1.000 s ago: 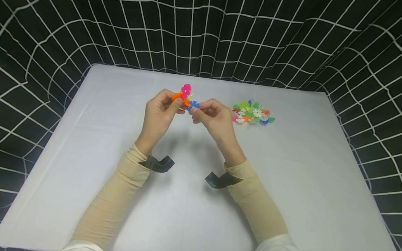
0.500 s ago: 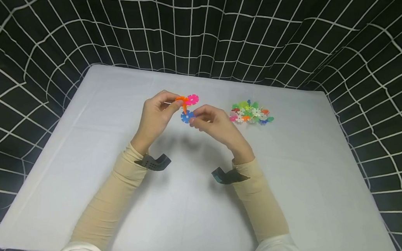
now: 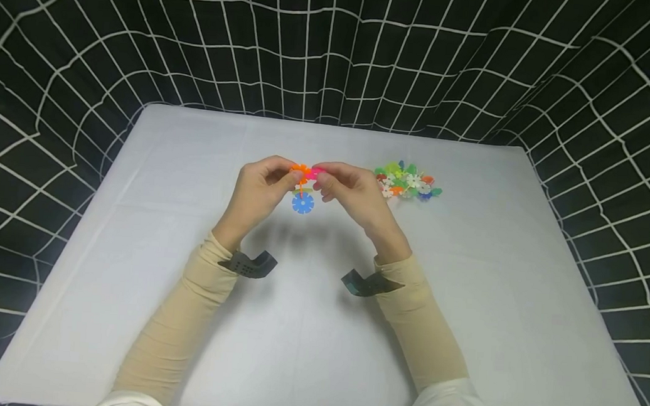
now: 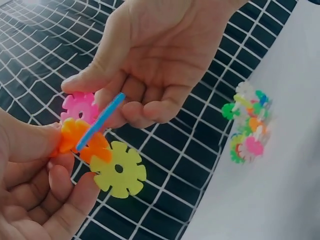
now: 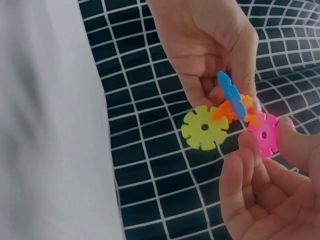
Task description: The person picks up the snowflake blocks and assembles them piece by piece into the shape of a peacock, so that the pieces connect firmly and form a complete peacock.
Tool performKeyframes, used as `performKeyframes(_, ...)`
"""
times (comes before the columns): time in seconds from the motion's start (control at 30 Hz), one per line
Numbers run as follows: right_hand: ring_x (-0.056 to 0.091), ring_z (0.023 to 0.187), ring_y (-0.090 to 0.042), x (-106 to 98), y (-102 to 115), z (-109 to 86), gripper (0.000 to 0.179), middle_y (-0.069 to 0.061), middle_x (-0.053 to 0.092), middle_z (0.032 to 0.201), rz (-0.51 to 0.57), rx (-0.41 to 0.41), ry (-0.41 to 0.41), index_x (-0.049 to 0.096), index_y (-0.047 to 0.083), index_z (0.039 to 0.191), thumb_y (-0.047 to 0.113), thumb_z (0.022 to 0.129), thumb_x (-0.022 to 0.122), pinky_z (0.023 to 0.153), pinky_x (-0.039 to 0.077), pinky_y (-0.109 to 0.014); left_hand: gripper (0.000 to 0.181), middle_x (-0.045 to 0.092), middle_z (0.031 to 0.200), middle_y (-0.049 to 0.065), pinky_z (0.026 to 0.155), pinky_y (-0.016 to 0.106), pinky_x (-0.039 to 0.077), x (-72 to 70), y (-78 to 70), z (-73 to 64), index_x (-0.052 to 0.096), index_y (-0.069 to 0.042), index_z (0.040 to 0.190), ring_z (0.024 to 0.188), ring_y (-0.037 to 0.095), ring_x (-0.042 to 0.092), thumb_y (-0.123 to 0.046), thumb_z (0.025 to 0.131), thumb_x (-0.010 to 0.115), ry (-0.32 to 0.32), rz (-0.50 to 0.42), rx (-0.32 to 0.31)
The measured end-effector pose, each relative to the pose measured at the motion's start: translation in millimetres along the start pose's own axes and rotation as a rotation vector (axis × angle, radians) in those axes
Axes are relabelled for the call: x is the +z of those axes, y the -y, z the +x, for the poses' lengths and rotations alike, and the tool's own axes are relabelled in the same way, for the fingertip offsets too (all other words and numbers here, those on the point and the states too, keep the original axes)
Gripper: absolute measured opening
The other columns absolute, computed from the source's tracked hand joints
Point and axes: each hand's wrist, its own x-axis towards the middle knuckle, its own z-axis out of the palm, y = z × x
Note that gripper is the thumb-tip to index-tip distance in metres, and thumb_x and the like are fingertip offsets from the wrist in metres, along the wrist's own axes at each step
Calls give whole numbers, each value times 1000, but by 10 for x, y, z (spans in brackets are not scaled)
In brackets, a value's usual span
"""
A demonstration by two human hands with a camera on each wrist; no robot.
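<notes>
Several notched plastic snowflake discs are joined into one cluster, held above the table between both hands. My left hand (image 3: 258, 189) pinches an orange snowflake disc (image 4: 75, 134) with thumb and fingers. My right hand (image 3: 359, 196) pinches the pink snowflake disc (image 5: 264, 134), which sits against the orange part. A blue disc (image 3: 303, 203) hangs on the near side of the cluster, its flat face visible in the head view and edge-on in the left wrist view. The yellow disc (image 4: 127, 177) shows fully in both wrist views. Fingertips hide parts of the orange and pink discs.
A loose pile of multicoloured snowflake discs (image 3: 411, 182) lies to the right of my right hand on the white table (image 3: 500, 291). Black curtains with a white grid (image 3: 312, 57) stand around the table's back and sides.
My right hand has gone from the blue disc to the pink one. The cluster has turned, so the blue disc now hangs nearer me. My left hand keeps hold of the orange part.
</notes>
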Motion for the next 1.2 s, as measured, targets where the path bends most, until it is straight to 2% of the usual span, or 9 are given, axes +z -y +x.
performKeyframes(0.23, 67, 98, -34, -6, -22, 14, 35, -13, 71, 107, 31, -1, 34, 68, 11, 129, 30, 99, 66, 90, 59, -43, 21, 68, 106, 16, 81, 18, 56, 57, 21, 8, 67, 1, 113, 90, 19, 64, -12, 97, 68, 16, -41, 37)
performKeyframes(0.43, 67, 103, -36, 12, -7, 20, 36, -11, 73, 109, -10, 19, 62, 66, 12, 132, 28, 100, 64, 87, 59, -35, 23, 67, 114, 12, 85, 17, 54, 35, 31, -9, 68, -3, 120, 100, 18, 59, -10, 99, 64, 48, -10, 53)
performKeyframes(0.6, 67, 104, -32, -38, -30, 23, 39, -10, 73, 115, -56, -4, 101, 64, 11, 134, 30, 100, 63, 87, 59, -36, 21, 66, 108, 10, 84, 20, 54, 34, 49, 5, 70, -4, 118, 93, 19, 60, -12, 99, 65, 70, 22, 31)
performKeyframes(0.73, 66, 107, -26, -186, -54, 30, 40, -7, 70, 123, -128, -21, 115, 63, 11, 135, 33, 101, 61, 89, 59, -41, 21, 68, 103, 9, 79, 22, 53, 44, 36, 17, 71, -6, 116, 91, 18, 61, -16, 98, 67, 64, 36, 27)
performKeyframes(0.87, 64, 113, -25, -432, -55, 85, 43, -8, 67, 128, -319, 36, 76, 62, 11, 136, 38, 102, 59, 93, 58, -44, 19, 69, 99, 10, 75, 23, 52, 22, 17, 19, 71, -5, 114, 88, 18, 61, -14, 97, 68, 37, 15, 23)
performKeyframes(0.97, 60, 119, -28, -696, -57, 159, 46, -11, 65, 132, -528, 92, 23, 61, 11, 137, 40, 102, 58, 99, 53, -49, 19, 68, 98, 11, 76, 22, 53, -6, -2, 26, 69, -4, 114, 86, 18, 62, -12, 97, 68, 29, -4, 11)
performKeyframes(1.07, 53, 129, -36, -982, -100, 253, 47, -17, 60, 139, -737, 150, -24, 59, 9, 139, 37, 102, 57, 104, 47, -59, 19, 68, 100, 12, 78, 23, 56, -33, -20, 31, 68, -3, 114, 85, 19, 64, -11, 97, 66, 29, -15, -1)
performKeyframes(1.13, 47, 136, -41, -1144, -142, 325, 48, -21, 55, 145, -845, 201, -19, 57, 8, 140, 35, 101, 56, 107, 42, -65, 19, 68, 101, 12, 79, 24, 56, -50, -30, 26, 67, -3, 115, 84, 20, 66, -11, 98, 66, 26, -13, -3)
performKeyframes(1.2, 42, 140, -45, -1261, -178, 394, 49, -23, 49, 150, -921, 269, 35, 55, 7, 142, 34, 101, 55, 109, 37, -70, 19, 68, 101, 12, 78, 27, 57, -66, -39, 15, 67, -4, 115, 84, 22, 66, -12, 98, 66, 24, -13, -5)
